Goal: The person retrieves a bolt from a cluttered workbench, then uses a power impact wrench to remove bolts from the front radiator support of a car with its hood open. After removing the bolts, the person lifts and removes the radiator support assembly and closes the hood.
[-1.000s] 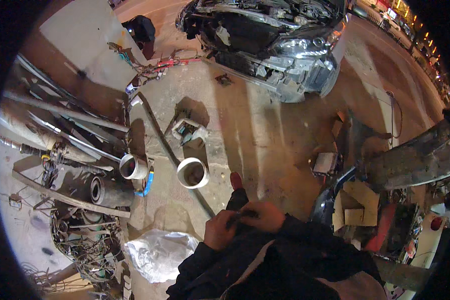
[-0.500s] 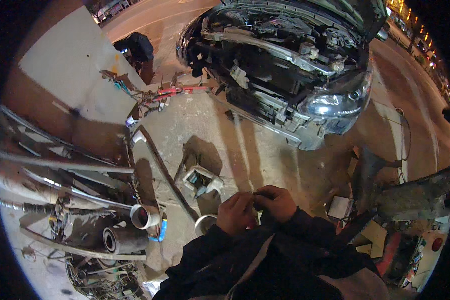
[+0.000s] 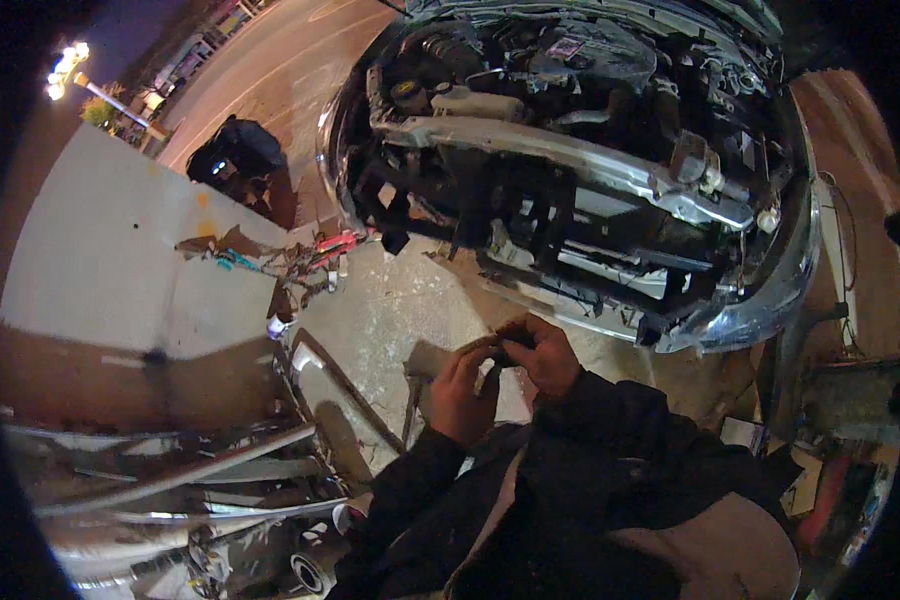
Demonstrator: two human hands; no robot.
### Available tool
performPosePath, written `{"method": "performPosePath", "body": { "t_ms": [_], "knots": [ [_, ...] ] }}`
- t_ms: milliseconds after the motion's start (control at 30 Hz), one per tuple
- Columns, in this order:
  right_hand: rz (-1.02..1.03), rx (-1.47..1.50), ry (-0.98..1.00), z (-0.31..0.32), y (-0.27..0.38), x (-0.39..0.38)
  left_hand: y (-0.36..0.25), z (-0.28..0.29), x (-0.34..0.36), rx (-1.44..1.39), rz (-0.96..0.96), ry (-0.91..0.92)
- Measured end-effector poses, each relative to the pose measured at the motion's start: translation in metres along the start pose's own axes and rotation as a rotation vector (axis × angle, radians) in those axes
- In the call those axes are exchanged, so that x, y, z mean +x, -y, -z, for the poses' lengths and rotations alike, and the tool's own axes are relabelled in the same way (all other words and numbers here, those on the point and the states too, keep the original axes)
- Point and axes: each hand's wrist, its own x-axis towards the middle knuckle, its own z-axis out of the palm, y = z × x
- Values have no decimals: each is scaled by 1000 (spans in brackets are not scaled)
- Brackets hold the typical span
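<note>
My left hand (image 3: 464, 394) and my right hand (image 3: 542, 358) come together in front of my dark jacket, fingertips meeting. Both have their fingers bent in a pinch. Whatever lies between them, if anything, is too small and dark to make out. Beyond my hands stands a car (image 3: 580, 180) with its hood raised and its front bumper off. A bare metal crossbeam (image 3: 530, 143) runs across its nose, and the engine (image 3: 595, 60) shows behind it. My hands are apart from the car, above the concrete floor.
Pipes and metal bars (image 3: 200, 468) are heaped at the left, below a large pale panel (image 3: 120, 240). Tools and cables (image 3: 300, 262) lie on the floor near a dark bag (image 3: 238, 160). A small box (image 3: 744, 436) and other clutter sit at the right.
The view has tilted up and moved closer to the car, which now fills more of the picture. My hands have risen a little, still together. The pipes have dropped lower in view.
</note>
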Motion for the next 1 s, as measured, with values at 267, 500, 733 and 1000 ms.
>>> {"method": "performPosePath", "body": {
  "t_ms": [267,500,733,1000],
  "knots": [
    [104,-140,-278,11,25,169,109,-6,188,-174,-51,157],
    [335,-596,-831,11,16,273,203,-40,331,-243,-258,482],
    [235,-840,-1205,-6,9,322,250,-66,391,-227,-666,609],
    [118,-1071,-1254,-18,17,337,269,-77,408,-218,-687,623]
  ]
}}
